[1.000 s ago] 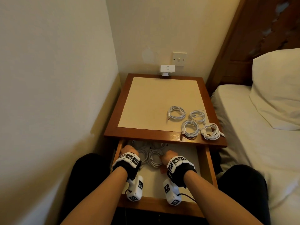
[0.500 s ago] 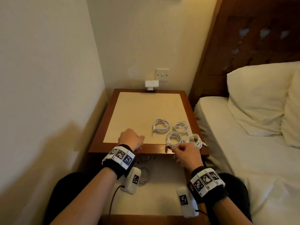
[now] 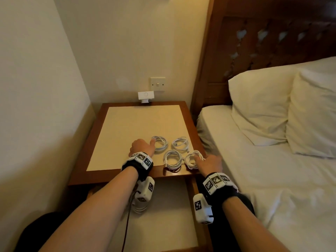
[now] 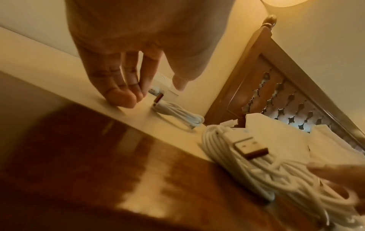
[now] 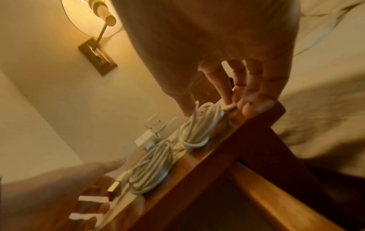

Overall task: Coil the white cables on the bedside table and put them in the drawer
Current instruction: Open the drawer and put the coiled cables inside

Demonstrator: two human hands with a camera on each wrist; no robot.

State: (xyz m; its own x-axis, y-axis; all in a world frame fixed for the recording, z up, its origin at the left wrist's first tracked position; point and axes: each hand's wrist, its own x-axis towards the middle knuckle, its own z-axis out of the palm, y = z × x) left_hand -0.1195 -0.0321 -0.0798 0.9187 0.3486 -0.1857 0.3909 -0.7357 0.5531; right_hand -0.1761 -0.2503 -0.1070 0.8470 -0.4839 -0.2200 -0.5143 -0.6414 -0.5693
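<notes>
Four coiled white cables lie at the front right of the bedside table (image 3: 127, 128): far-left coil (image 3: 161, 145), far-right coil (image 3: 181, 143), near-left coil (image 3: 172, 160) and near-right coil (image 3: 192, 159). My left hand (image 3: 145, 145) is beside the far-left coil (image 4: 177, 114), fingertips (image 4: 126, 100) on the tabletop, thumb raised, holding nothing. My right hand (image 3: 200, 160) is over the near-right coil (image 5: 201, 125), thumb on one side and straight fingers (image 5: 229, 96) on the other, touching its plug end. The drawer (image 3: 167, 224) below stands pulled out; a coiled cable (image 3: 139, 209) shows in it under my left wrist.
A wall runs close along the table's left side. A bed (image 3: 272, 179) with pillows (image 3: 263, 106) sits right against the table's right side. A small white device (image 3: 145, 96) and a wall switch (image 3: 157, 84) are behind the table. My knees flank the drawer.
Both hands left the drawer and came up onto the tabletop. The left moved forward to the far-left coil; the right reached onto the near-right coil.
</notes>
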